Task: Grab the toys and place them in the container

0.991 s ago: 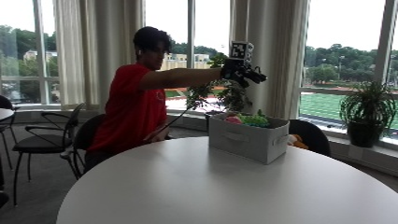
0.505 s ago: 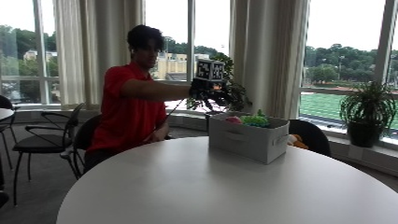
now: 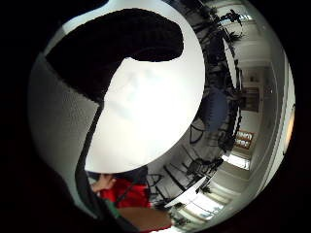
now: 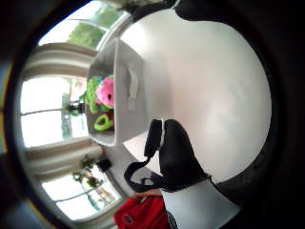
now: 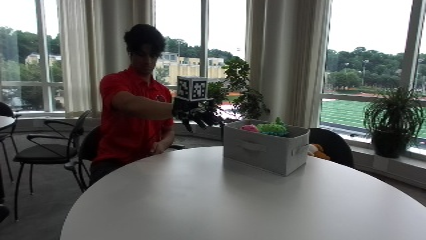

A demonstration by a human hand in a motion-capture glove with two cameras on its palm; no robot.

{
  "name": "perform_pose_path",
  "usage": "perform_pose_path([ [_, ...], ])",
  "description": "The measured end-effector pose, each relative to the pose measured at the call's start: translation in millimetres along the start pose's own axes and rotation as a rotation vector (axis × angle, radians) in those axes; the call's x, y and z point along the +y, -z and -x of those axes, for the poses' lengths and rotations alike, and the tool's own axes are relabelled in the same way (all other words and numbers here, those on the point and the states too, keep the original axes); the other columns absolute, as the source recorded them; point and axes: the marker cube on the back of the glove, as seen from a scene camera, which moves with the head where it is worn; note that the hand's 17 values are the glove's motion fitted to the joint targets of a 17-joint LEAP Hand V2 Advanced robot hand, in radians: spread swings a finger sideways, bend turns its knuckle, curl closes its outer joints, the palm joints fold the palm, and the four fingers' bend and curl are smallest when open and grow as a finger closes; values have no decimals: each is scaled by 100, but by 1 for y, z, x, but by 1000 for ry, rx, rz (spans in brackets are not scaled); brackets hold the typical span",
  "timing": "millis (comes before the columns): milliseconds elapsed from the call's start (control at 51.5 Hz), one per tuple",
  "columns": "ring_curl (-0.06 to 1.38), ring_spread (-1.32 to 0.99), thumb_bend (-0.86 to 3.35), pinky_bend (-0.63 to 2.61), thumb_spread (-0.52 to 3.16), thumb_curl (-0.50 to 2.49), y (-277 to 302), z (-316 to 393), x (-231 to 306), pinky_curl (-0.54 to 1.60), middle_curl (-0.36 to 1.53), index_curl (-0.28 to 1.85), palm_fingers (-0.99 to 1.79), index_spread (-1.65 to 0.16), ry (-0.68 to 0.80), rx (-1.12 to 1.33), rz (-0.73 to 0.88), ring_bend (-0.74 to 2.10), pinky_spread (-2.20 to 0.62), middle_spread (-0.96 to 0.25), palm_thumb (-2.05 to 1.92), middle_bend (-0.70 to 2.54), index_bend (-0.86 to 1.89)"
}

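In the outside view a grey fabric container (image 5: 265,148) stands on the round white table (image 5: 233,200), toward its far side. A pink toy (image 5: 249,128) and a green toy (image 5: 273,129) stick up above its rim. My gloved right hand (image 5: 196,115) hangs in the air left of the container, above the table's far edge, fingers relaxed and pointing down, holding nothing. The thumb side palm view looks down into the container (image 4: 125,90), showing the pink toy (image 4: 106,92) and a green ring-shaped toy (image 4: 101,123) inside. A gloved finger (image 3: 112,44) curves over the bare table (image 3: 150,107).
A dark chair (image 5: 334,145) with an orange object (image 5: 319,150) on it stands behind the container. A potted plant (image 5: 392,121) is on the sill at right, a leafy plant (image 5: 239,95) behind my hand. Black chairs (image 5: 48,149) stand at left.
My hand has drawn back from above the container toward the person's body, moving left and lower. The container and toys have stayed put.
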Motion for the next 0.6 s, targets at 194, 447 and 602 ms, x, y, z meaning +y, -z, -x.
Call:
perform_pose_path([
  [194,38,0,-1,121,128,40,-26,-27,25,32,28,30,-6,-39,32,-33,20,32,4,-8,4,15,17],
  [447,38,-1,-1,119,128,39,-42,-63,34,32,27,31,-4,-40,-9,-72,34,31,4,-9,4,16,18],
  [602,38,-1,-1,118,128,39,-43,-77,40,32,27,32,-5,-40,-22,-83,30,31,4,-9,5,16,17],
])
